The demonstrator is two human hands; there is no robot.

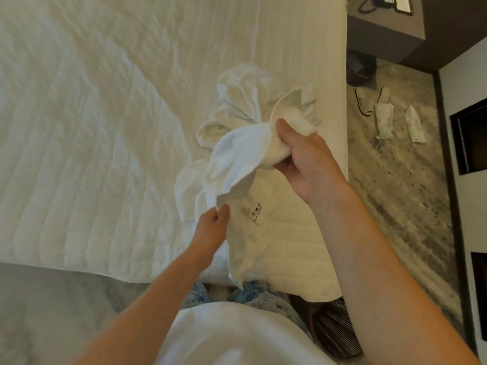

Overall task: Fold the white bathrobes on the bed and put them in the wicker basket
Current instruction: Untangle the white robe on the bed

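Head view, nearest first: white top (237, 335) at the bottom edge, blue-patterned trousers (261, 293) just past it, both below the L-hand grip. Dark striped cloth (329, 325) to their R, can't tell what it is. L hand (213, 225) pinches the bathrobe (232, 156) edge btwn thumb & curled fingers, at a low corner. A tail of cloth hangs from that pinch down toward the trousers. Just R of the pinch sits a small white label (257, 210) w/ dark print, too small to read. Up & R of that, R hand (297, 154) is clamped on a thick bunch of the same robe, thumb on top, fingers curled under. Cloth sags slack btwn the two grips, lifted off the bed (79, 127). Beyond the R-hand grip the rest of the robe lies crumpled on the quilted white cover, near the bed's R edge. More folds trail L of & under the held part. Bed runs wide to the L of both hands. R of the R-hand grip, on the mottled floor (395, 193): pair of slippers (365, 102), two wrapped packets (384, 119) beside them. Further out, dark bin (359, 67) by the bed side, then dark nightstand (382, 32) w/ a phone (379, 2) on top
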